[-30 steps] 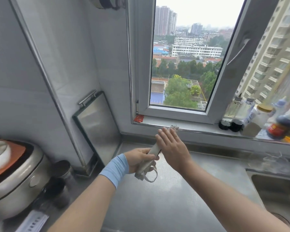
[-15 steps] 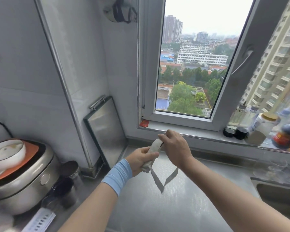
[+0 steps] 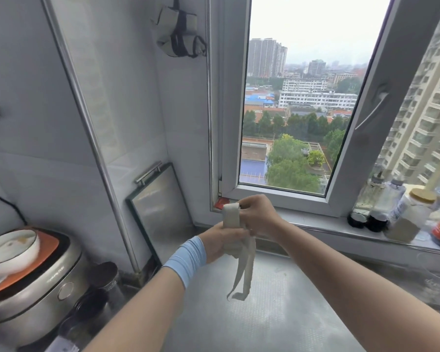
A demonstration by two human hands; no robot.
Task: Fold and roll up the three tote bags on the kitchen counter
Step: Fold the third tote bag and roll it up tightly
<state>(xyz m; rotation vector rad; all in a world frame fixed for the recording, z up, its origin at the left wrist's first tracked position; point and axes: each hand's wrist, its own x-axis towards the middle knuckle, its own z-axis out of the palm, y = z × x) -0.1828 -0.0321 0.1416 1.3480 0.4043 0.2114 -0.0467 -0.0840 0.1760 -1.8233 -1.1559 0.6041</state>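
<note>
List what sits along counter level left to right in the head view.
Rice cooker with a bowl on top → dark cups → leaning steel board → rolled tote bag held in both hands → bottles and jars on the windowsill.

i see a steel counter with a dimpled top; at its left edge stand a rice cooker and dark canisters, a metal board at its back-left corner.

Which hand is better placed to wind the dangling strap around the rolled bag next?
Probably the right hand: it pinches the beige fabric strap at the top of the rolled beige tote bag, while the left hand is occupied gripping the roll.
</note>
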